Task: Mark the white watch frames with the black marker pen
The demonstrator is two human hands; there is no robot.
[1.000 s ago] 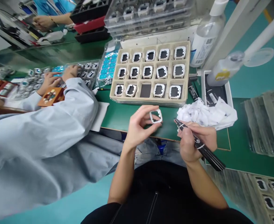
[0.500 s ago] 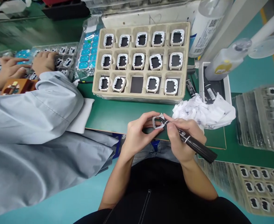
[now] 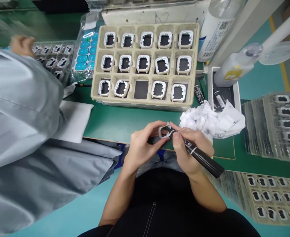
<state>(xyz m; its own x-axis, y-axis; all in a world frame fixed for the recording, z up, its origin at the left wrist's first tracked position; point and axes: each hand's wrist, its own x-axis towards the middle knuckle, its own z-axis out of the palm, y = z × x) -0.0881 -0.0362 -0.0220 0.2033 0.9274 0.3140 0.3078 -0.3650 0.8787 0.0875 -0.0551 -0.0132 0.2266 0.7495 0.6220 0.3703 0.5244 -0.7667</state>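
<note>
The left grip (image 3: 141, 146) pinches a small white frame (image 3: 164, 131) by its edges, leaving its inside open to the black marker (image 3: 196, 154), which the right grip (image 3: 188, 149) holds pen-like, tip touching the frame. Beyond both, a beige tray (image 3: 145, 103) has one empty pocket.

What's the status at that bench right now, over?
Left hand pinching white frame. Right hand gripping black marker, tip on frame. Tray has one empty slot. Crumpled wipe beside hands, nothing blocking.

Left hand (image 3: 141, 146) pinches frame (image 3: 164, 131); right hand (image 3: 187, 148) applies marker (image 3: 199, 155)
</note>
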